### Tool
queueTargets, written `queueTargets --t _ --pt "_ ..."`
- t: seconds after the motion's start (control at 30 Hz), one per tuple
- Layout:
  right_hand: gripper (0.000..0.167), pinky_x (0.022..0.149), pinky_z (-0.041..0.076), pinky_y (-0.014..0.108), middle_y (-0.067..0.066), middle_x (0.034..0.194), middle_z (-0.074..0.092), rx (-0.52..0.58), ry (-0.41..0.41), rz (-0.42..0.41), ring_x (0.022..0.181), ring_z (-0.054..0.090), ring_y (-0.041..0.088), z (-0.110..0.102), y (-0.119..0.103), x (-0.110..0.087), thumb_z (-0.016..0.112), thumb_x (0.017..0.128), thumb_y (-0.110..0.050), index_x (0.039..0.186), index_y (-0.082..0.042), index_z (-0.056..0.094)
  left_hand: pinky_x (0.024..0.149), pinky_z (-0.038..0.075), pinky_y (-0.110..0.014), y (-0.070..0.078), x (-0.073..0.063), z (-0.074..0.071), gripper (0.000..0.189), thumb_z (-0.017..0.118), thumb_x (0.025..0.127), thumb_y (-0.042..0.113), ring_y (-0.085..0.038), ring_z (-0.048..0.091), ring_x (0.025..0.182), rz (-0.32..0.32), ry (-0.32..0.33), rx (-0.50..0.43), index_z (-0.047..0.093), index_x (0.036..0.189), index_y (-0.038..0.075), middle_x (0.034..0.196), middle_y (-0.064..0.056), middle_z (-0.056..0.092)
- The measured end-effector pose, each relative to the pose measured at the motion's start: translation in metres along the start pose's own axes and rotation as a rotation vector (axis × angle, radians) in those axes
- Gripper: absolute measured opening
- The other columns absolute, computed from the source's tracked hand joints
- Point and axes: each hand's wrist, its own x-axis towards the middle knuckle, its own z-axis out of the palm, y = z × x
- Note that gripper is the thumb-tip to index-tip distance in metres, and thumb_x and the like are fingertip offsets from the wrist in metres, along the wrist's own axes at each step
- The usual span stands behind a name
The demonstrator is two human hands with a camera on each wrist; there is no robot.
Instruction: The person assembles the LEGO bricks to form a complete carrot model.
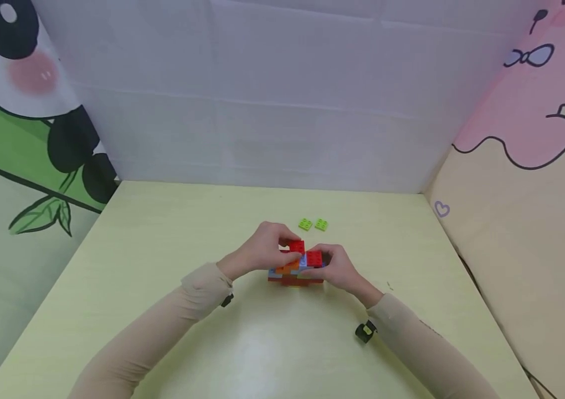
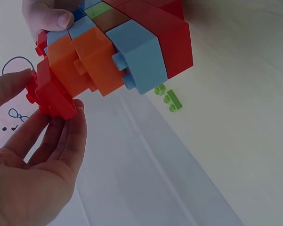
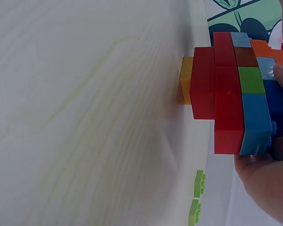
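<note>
A block model of toy building bricks [image 1: 294,281] stands on the table, with red, blue, orange, brown and green bricks stacked in it. My left hand [image 1: 265,246] pinches a flat red brick [image 2: 56,94] between thumb and fingers, at the orange bricks [image 2: 96,59] on the model's upper left. Whether that brick is fully seated, I cannot tell. My right hand [image 1: 339,269] grips the model's right side, thumb on the near face, fingers behind. Another red brick [image 1: 314,258] sits on top beside the right fingers. The right wrist view shows a yellow brick [image 3: 186,80] at the base.
Two small lime-green bricks [image 1: 305,224] lie on the table [image 1: 163,221] behind the model. A white wall [image 1: 272,138] rises at the back edge. Printed side panels [image 1: 527,221] stand left and right. A black device [image 1: 365,331] hangs at the right wrist.
</note>
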Motion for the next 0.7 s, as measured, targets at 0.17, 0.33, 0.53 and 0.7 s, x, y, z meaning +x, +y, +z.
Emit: queueTargets --t 0.17,0.33,0.53,0.7 --pt "0.029 0.073 0.053 0.035 0.006 0.093 0.068 0.004 0.001 -0.016 0.081 0.063 0.024 0.000 0.001 -0.002 0.082 0.075 -0.011 0.101 -0.006 0.069 0.066 0.050 -0.020 0.002 -0.002 0.006 0.030 0.076 0.080 0.021 -0.009 0.059 0.079 -0.008 -0.024 0.014 0.072 0.106 0.007 0.093 0.006 0.065" --pt "0.029 0.071 0.053 0.033 0.005 0.092 0.068 0.008 0.005 -0.026 0.079 0.064 0.023 -0.001 0.001 -0.003 0.082 0.075 -0.010 0.101 -0.006 0.069 0.064 0.050 -0.022 0.004 -0.003 0.009 0.029 0.076 0.079 0.019 -0.009 0.058 0.078 0.020 -0.014 0.021 0.072 0.105 0.007 0.092 0.005 0.066" --pt "0.026 0.072 0.053 0.033 0.006 0.092 0.068 0.022 -0.024 -0.009 0.078 0.063 0.023 -0.002 -0.020 -0.007 0.078 0.078 -0.002 0.102 -0.002 0.068 0.063 0.049 -0.021 0.004 -0.005 0.011 0.029 0.078 0.078 0.022 -0.006 0.057 0.077 0.023 -0.017 0.028 0.073 0.104 0.009 0.091 0.007 0.067" --pt "0.025 0.072 0.053 0.034 0.007 0.091 0.068 0.033 -0.036 -0.011 0.077 0.063 0.022 -0.003 -0.035 -0.011 0.077 0.077 0.000 0.101 -0.001 0.068 0.064 0.049 -0.021 0.004 -0.005 0.012 0.029 0.078 0.077 0.024 -0.006 0.057 0.077 0.021 -0.027 0.034 0.073 0.103 0.011 0.090 0.008 0.066"
